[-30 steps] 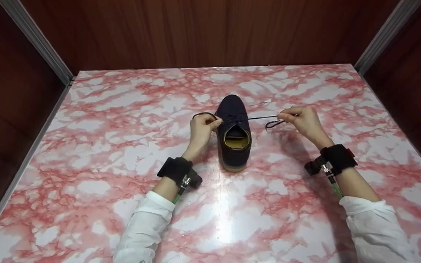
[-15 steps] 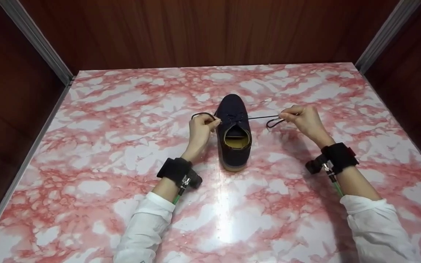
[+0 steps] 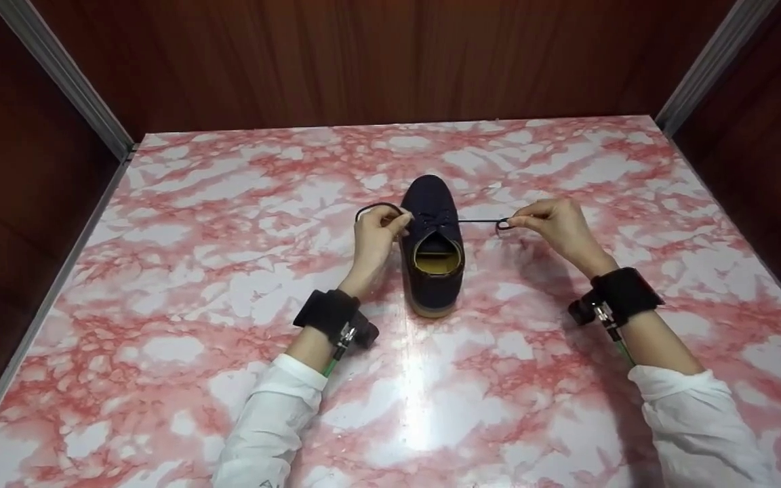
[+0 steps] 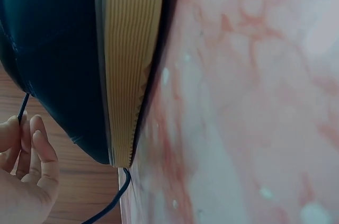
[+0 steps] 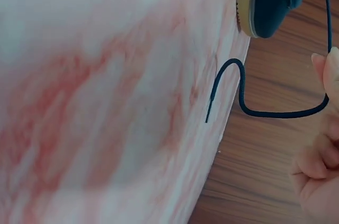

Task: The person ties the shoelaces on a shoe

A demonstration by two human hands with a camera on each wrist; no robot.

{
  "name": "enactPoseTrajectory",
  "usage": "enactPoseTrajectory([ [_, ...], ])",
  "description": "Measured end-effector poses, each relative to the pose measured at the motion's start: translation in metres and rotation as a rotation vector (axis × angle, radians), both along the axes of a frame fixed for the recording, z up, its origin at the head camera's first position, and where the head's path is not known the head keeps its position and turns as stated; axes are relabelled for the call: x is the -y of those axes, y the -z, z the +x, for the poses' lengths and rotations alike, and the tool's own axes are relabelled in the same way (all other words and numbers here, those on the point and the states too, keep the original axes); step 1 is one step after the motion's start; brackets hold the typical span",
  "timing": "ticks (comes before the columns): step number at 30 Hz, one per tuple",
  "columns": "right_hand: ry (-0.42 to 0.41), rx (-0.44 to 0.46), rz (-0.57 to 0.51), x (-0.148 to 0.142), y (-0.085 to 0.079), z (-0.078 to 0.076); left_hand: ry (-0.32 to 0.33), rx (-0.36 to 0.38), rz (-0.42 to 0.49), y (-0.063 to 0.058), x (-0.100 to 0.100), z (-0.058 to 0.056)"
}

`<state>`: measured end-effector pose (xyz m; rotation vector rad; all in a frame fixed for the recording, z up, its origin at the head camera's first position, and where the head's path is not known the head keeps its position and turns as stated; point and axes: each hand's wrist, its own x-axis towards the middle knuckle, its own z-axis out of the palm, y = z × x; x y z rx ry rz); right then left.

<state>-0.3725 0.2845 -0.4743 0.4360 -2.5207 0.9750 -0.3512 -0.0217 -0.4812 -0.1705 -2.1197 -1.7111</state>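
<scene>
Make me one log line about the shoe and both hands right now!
shoe: upright on table | left hand: pinches left lace | right hand: pinches right lace, straight between shoe and fingers

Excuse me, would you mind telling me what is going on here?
A person's left hand and right hand each pinch a lace of a dark shoe, which stands on the patterned table, toe pointing away. The left lace is held close beside the shoe, its slack forming an arc. The right lace runs straight from the shoe to the grip, its end loose. Any knot is too small to make out.
</scene>
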Motion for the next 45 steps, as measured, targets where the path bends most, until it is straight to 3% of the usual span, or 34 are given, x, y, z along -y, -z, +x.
enactPoseTrajectory([
  [5, -0.014, 0.109, -0.170, 0.005, 0.000, 0.001, 0.041, -0.019, 0.056, -0.003, -0.004, -0.001],
  [11, -0.153, 0.219, -0.569, 0.017, -0.002, 0.001, 0.056, -0.019, 0.081, -0.002, -0.007, -0.005],
  [19, -0.264, 0.264, -0.990, 0.028, -0.004, -0.009, 0.071, -0.026, 0.093, 0.001, -0.011, -0.009],
  [23, -0.291, 0.285, -1.121, 0.032, -0.005, -0.014, 0.075, -0.034, 0.099, -0.001, -0.012, -0.008],
  [30, -0.275, 0.271, -1.093, 0.038, -0.005, -0.021, 0.088, -0.039, 0.116, 0.002, -0.013, -0.011],
  [34, -0.296, 0.241, -1.152, 0.039, -0.004, -0.021, 0.090, -0.065, 0.103, 0.002, -0.015, -0.012],
  [40, -0.196, 0.229, -1.114, 0.037, -0.006, -0.021, 0.091, -0.059, 0.096, 0.002, -0.014, -0.014],
  [45, -0.163, 0.245, -1.081, 0.035, -0.007, -0.023, 0.078, -0.057, 0.078, 0.003, -0.013, -0.015],
])
